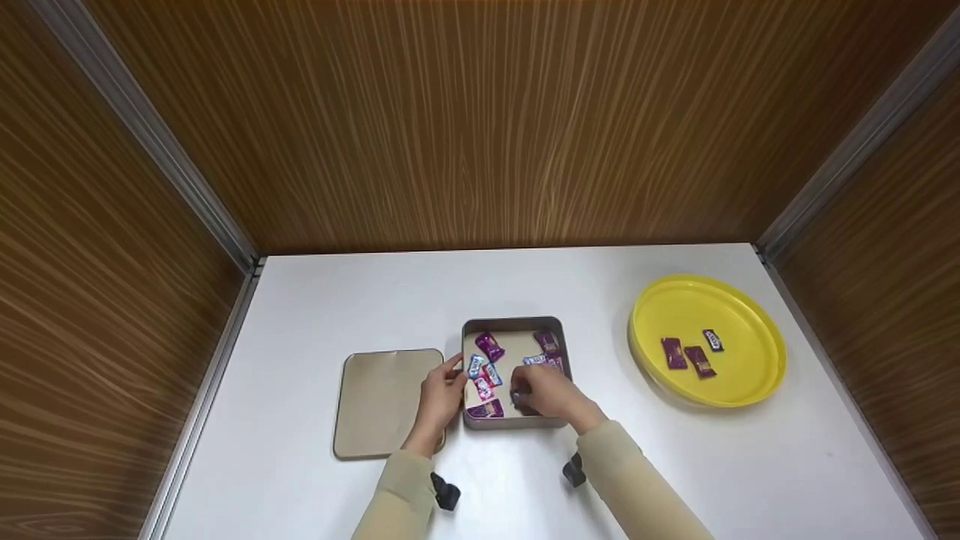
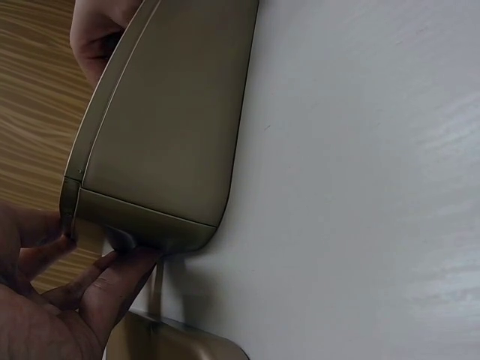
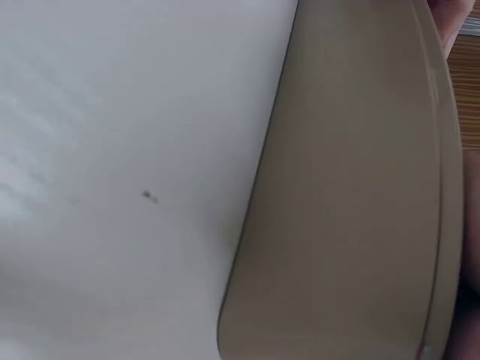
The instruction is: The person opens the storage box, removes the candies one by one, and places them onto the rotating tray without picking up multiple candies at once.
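Left hand (image 1: 441, 394): fingers and thumb extended and somewhat apart, tips touching the left wall and rim of the tan metal box (image 1: 514, 424). The box stands directly to the right of this hand and lies between the two hands.

Right hand (image 1: 551, 390): lowered into the box, fingers bent downward. A small dark item (image 1: 516, 397) shows at the fingertips; the hand covers most of it, so whether it is pinched or merely touched cannot be told.

Inside the box, between the hands, lie a purple sweet (image 1: 490, 346), a blue-and-white sweet (image 1: 476, 365) and a pink sweet (image 1: 484, 388). Further sweets lie just beyond the right hand's knuckles.

A flat tan lid (image 1: 386, 405) rests left of the left hand, partly beneath that wrist. Well to the right of the right hand, a yellow plate (image 1: 735, 315) bears three sweets.
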The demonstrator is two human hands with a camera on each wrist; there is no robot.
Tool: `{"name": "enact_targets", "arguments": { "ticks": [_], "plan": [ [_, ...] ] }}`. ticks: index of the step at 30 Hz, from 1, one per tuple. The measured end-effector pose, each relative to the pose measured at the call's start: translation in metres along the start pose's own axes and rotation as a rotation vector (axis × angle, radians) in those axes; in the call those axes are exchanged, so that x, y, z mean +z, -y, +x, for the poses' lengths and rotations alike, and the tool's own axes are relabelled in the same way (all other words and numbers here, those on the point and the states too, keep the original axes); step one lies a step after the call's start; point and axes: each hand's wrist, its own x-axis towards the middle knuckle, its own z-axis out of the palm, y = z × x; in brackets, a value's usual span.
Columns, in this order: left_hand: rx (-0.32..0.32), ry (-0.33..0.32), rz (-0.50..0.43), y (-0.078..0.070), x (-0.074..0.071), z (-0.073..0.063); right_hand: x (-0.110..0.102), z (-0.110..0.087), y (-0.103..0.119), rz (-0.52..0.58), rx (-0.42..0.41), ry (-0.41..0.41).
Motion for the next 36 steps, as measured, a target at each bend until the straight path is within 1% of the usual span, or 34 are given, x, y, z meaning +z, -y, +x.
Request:
{"name": "enact_targets", "arguments": {
  "ticks": [4,8,13,15,20,23,26,29,31,36],
  "plan": [
    [0.013,0.001,0.019,0.0,-0.001,-0.001,-0.006,-0.002,0.003,0.038,-0.029,-0.066],
    [0.008,0.002,0.029,0.001,0.0,-0.002,-0.013,-0.006,0.006,0.087,-0.047,-0.117],
    [0.002,-0.004,0.035,0.001,0.0,-0.002,-0.022,-0.012,0.007,0.177,-0.008,-0.119],
    [0.005,-0.005,0.036,0.001,0.0,-0.002,-0.026,-0.015,0.007,0.21,0.015,-0.131],
    [0.012,-0.002,0.035,0.0,0.0,-0.001,-0.037,-0.024,0.003,0.332,0.069,-0.198],
    [0.015,-0.002,0.035,0.0,-0.001,-0.002,-0.044,-0.031,-0.004,0.392,0.078,-0.248],
    [0.014,0.0,0.035,0.0,-0.001,-0.002,-0.052,-0.038,-0.013,0.362,0.083,-0.299],
    [0.01,0.003,0.034,0.001,-0.001,-0.002,-0.059,-0.045,-0.024,0.286,0.095,-0.343],
    [0.011,0.002,0.038,0.001,-0.001,-0.002,-0.064,-0.049,-0.032,0.256,0.102,-0.368],
    [0.037,-0.004,0.05,0.003,-0.001,-0.002,-0.075,-0.06,-0.052,0.261,0.13,-0.467]
  ]
}}
